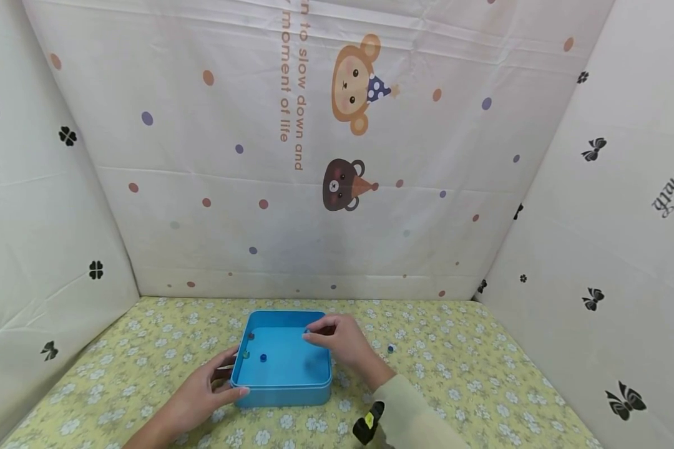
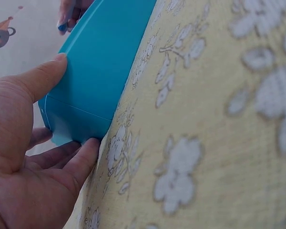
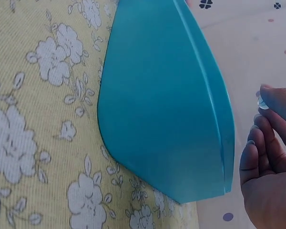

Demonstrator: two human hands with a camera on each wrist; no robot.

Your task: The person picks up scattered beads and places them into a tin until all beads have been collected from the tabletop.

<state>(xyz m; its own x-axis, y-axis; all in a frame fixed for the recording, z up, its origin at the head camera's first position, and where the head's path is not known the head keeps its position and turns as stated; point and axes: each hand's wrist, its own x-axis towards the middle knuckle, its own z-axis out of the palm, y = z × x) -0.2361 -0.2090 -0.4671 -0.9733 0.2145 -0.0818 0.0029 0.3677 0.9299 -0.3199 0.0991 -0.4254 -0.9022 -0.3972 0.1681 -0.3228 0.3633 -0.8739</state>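
Note:
A blue square box (image 1: 283,395) without a lid stands on the cloth. My left hand (image 1: 199,394) grips its near left corner, thumb on the front edge and fingers along the left side; the left wrist view shows those fingertips (image 2: 89,148) low on the wall. Above the box's right side, my right hand (image 1: 345,342) pinches a small clear glass marble (image 3: 262,102) with some blue in it between thumb and forefinger. Inside the box lie a dark blue marble (image 1: 263,358), a greenish marble (image 1: 246,355) and a dark reddish marble (image 1: 251,336), the last two by the left wall.
Right of the box, another dark blue marble (image 1: 390,348) lies on the yellow flowered tablecloth (image 1: 455,374). Printed white curtains (image 1: 292,237) enclose the table at the back and both sides. A black strap (image 1: 368,423) is on the right sleeve.

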